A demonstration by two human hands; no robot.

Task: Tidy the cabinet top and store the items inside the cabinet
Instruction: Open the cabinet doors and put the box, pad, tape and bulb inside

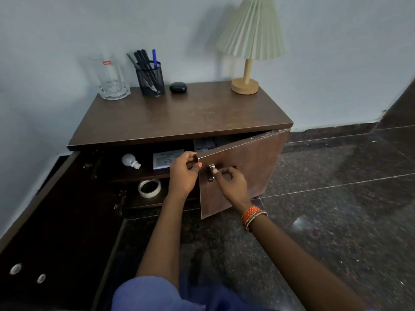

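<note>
A dark brown cabinet stands against the wall. On its top, along the back, are a glass mug, a black mesh pen holder with several pens, a black earbud case and a lamp. The left door is swung wide open. The right door stands partly open. My left hand grips that door's free edge near the top. My right hand pinches its metal handle. Inside, a white bulb and a white box lie on the upper shelf, and a tape roll on the lower one.
A dark polished stone floor spreads to the right and in front of the cabinet. The grey wall closes in on the left of the cabinet. My blue-clad knees are low in the frame.
</note>
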